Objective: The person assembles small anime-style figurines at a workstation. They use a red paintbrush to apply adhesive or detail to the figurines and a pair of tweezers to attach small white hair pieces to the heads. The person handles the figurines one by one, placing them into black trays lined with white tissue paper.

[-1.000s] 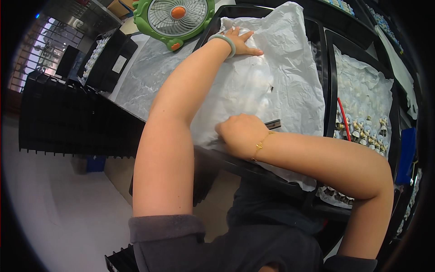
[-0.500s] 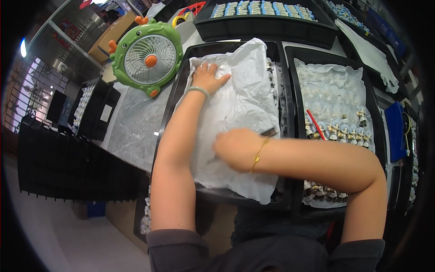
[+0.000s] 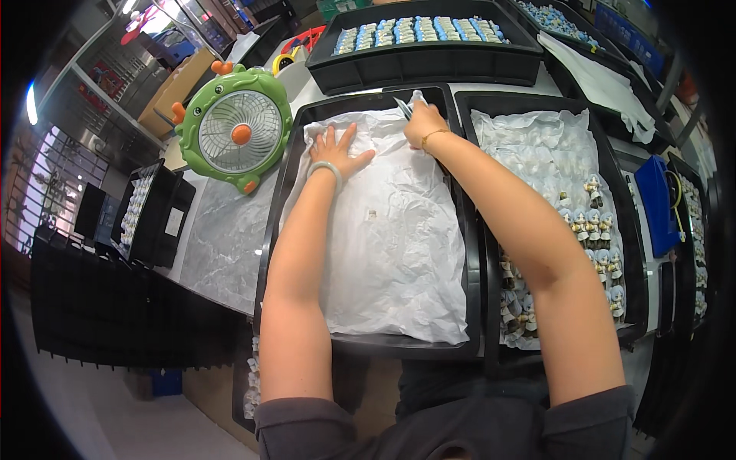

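Observation:
My left hand point(image 3: 339, 159) lies flat with fingers spread on a sheet of white tissue paper point(image 3: 391, 261), near its far left corner. The crinkled paper covers the inside of a black tray point(image 3: 399, 349). At the tray's far right corner, my right hand point(image 3: 427, 124) is closed around a slim metallic tool point(image 3: 403, 109), its exact kind unclear. A bit of paper stands up by those fingers. On the sheet's middle lies a tiny pale piece point(image 3: 372, 215). What is under the paper is hidden.
To the right, a second black tray point(image 3: 632, 307) holds small painted figurines point(image 3: 592, 222) on tissue, partly behind my right forearm. A green fan point(image 3: 238, 130) stands at the left. Behind, a black crate point(image 3: 422, 69) holds rows of blue-and-white figures. A blue bin point(image 3: 655, 207) is at the far right.
My right hand has moved from the sheet's lower middle to the tray's far right corner. The paper now covers the figures that showed along the right side. My left hand stays flat.

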Tool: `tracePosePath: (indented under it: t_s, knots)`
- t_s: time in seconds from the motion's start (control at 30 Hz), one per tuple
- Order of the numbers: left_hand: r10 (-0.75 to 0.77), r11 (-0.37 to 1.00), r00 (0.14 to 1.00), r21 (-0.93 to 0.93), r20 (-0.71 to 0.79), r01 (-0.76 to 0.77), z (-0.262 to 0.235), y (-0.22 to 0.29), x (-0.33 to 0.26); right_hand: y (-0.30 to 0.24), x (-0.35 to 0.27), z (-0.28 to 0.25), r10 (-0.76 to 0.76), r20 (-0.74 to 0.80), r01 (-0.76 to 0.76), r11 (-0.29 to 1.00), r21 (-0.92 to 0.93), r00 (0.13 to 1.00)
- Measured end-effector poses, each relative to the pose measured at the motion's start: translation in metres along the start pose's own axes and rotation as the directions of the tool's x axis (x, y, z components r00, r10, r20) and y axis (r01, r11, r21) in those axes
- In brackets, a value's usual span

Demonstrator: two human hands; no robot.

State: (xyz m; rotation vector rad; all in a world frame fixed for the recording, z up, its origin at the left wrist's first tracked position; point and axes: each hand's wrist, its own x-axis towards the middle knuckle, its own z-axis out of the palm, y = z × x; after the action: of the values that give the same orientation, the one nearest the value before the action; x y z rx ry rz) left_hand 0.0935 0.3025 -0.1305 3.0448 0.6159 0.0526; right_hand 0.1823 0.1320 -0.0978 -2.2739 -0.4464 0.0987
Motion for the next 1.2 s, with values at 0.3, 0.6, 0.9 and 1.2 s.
tracePosePath:
  t_s: [0.3, 0.6, 0.9, 1.2]
  knots:
    - [0.035, 0.999, 0.998, 0.033, 0.049, -0.036, 0.016, -0.026, 0.017, -0.067, -0.085, -0.005, -0.096, 0.594, -0.446, 0.569, 0.691, 0.799]
    - [0.067, 0.995, 0.995, -0.066, -0.075, -0.072, 0.017, -0.020, 0.010, -0.005, -0.132, -0.025, -0.305, 0.274, 0.234, 0.936, 0.262, 0.912]
    - [0.255, 0.966, 0.889, 0.139, -0.381, -0.218, -0.017, -0.004, 0.008, 0.047, -0.249, -0.160, -0.784, 0.365, 0.734, 0.609, 0.300, 0.502]
    - [0.753, 0.543, 0.571, -0.181, -0.328, -0.820, -0.099, 0.253, -0.063, 0.090, -0.249, -0.149, -0.895, 0.171, 0.851, 0.446, 0.278, 0.413]
